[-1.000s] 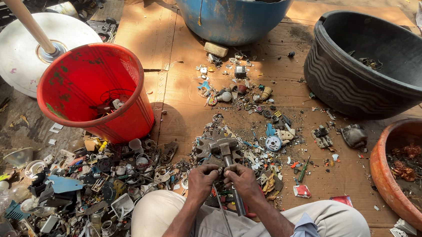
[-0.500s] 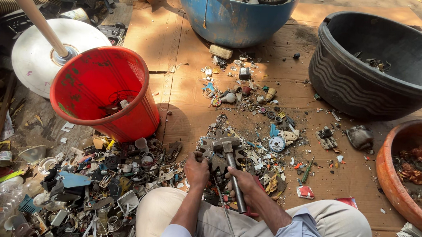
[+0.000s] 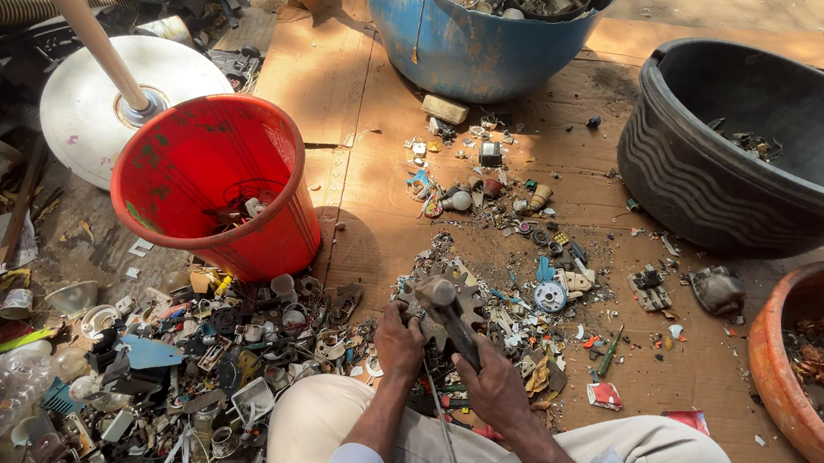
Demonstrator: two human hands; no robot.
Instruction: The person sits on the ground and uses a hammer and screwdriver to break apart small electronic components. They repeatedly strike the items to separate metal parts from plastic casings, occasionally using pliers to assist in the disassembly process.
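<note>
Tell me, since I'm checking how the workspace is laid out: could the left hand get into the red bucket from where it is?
Probably yes. The left hand rests on a toothed metal part, and the red bucket stands open-topped just to its left. Only low scrap lies between them.

Both forearms reach forward between the knees; left hand (image 3: 397, 341) curled tight, right hand (image 3: 491, 386) fisted, thumb up.

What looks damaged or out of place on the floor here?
Small broken parts lie scattered loose over the cardboard sheet, outside the tubs. The black tub has a chipped rim at its upper left.
</note>
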